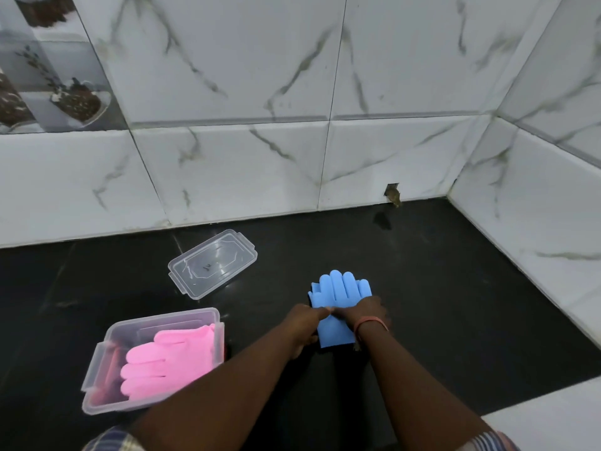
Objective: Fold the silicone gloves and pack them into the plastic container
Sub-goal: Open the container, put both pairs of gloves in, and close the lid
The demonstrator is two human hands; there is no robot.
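Note:
The blue silicone gloves (341, 289) lie stacked flat on the black counter (455, 288), fingers pointing toward the wall. My left hand (304, 323) holds their left edge near the palm, its fingers curled round it. My right hand (366, 312), with a pink band at the wrist, presses down on the middle of the gloves. A clear plastic container (104, 349) stands at the lower left with pink silicone gloves (166, 362) lying folded inside it. Its fingertips hang toward the front wall of the box.
The container's clear lid (213, 265) lies upside down on the counter behind the box. White marble-tiled walls (260, 174) close the counter at the back and on the right. A small hole (393, 194) sits in the back wall at counter level.

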